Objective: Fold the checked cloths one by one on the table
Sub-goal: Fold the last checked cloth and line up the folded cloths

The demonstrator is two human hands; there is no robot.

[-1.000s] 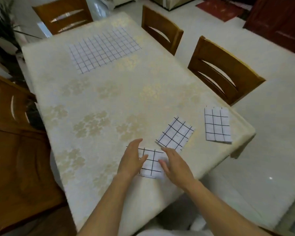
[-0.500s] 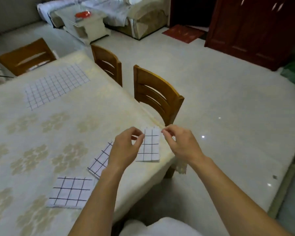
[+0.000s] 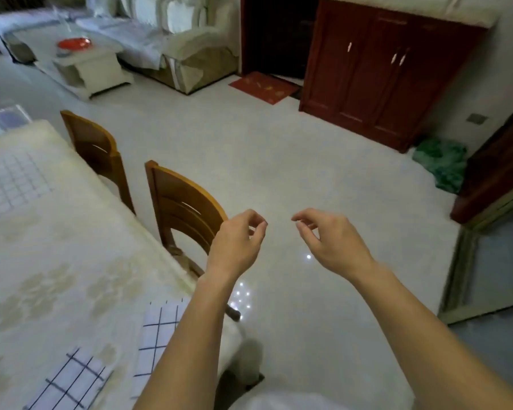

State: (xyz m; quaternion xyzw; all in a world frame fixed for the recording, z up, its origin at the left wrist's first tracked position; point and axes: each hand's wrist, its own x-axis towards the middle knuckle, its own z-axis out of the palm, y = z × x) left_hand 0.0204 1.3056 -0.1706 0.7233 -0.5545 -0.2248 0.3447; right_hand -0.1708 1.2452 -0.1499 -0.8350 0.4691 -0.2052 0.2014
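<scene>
No readable writing or brand is showing anywhere in view. Three checked cloths are lying on the tabletop (image 3: 57, 261), which is wearing a cream covering with a pale flower pattern. One folded cloth (image 3: 157, 335), white with dark grid lines, is sitting near the tabletop's near right corner, partly hidden under the left forearm. A second folded cloth (image 3: 68, 380), same white with dark lines, is lying just to its left at a slant, close to the lower frame edge. A third cloth (image 3: 9, 184), unfolded and flat with a finer, fainter grid, is lying well apart toward the far left end; it is blurred. The left hand (image 3: 237, 244) is hovering in the air past the tabletop's right edge, over the floor, fingers curled with thumb and fingertip nearly meeting, holding nothing. The right hand (image 3: 329, 241) is hovering beside it, apart from it, in the same loose pinch shape, also empty. Two wooden chairs (image 3: 181, 202) are standing along the tabletop's right side.
</scene>
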